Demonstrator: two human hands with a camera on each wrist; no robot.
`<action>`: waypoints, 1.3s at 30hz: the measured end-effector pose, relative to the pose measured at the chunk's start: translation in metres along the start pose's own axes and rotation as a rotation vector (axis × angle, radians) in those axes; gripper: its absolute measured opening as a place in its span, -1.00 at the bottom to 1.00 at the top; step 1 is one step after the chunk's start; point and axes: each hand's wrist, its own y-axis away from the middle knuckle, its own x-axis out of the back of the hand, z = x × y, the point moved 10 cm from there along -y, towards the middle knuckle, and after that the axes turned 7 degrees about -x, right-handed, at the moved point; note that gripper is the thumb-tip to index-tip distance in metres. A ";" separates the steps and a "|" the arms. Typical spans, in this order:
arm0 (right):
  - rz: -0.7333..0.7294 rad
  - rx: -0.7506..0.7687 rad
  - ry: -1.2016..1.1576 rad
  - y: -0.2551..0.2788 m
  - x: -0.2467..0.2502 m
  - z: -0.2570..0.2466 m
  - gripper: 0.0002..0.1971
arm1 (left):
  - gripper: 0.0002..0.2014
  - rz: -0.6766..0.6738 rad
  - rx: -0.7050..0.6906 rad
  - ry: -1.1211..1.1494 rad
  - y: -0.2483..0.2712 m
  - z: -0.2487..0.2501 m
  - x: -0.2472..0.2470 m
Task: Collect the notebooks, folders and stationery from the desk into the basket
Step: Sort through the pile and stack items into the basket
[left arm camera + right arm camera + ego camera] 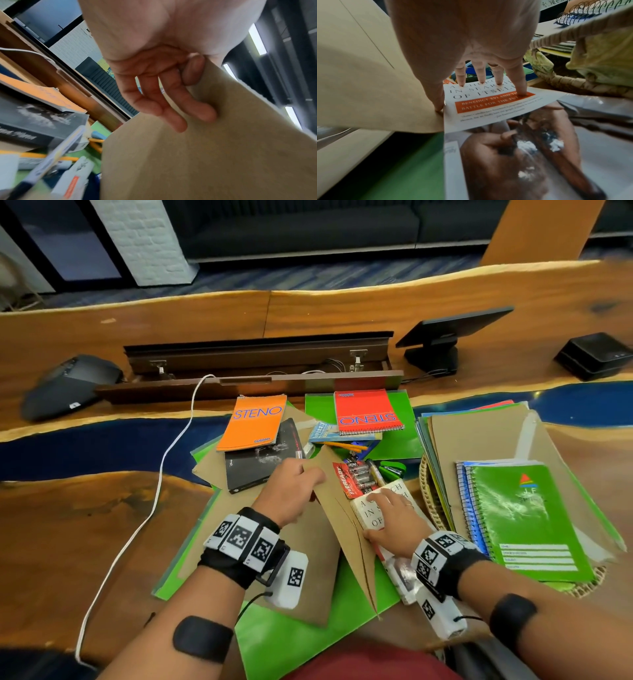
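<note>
Brown card folder is thin, light and floppy; the left hand pinches its raised edge. Support it near the fold. The right hand presses flat, fingers spread, on the stiff book.

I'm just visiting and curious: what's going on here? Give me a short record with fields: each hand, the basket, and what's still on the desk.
left hand: pinches the edge of a brown folder, lifting it
right hand: fingers spread flat on a white book, thumb at the folder's edge
basket: wicker, to the right, already holds folders and a green notebook
still on desk: orange pad, red pad, batteries, pencils, stapler
</note>
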 end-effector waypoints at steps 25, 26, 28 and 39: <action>0.430 0.248 -0.932 0.049 0.160 0.001 -0.68 | -0.89 0.229 -0.415 0.513 0.001 0.099 0.043; 0.459 0.259 -0.932 0.052 0.170 0.006 -0.65 | -0.86 0.213 -0.427 0.499 0.002 0.097 0.041; 0.494 0.271 -0.972 0.058 0.185 0.021 -0.64 | -0.65 0.207 -0.395 0.485 0.000 0.081 0.036; 0.569 0.028 -0.511 0.041 0.189 0.124 -0.36 | -0.22 -0.163 -0.029 0.137 -0.016 -0.028 -0.075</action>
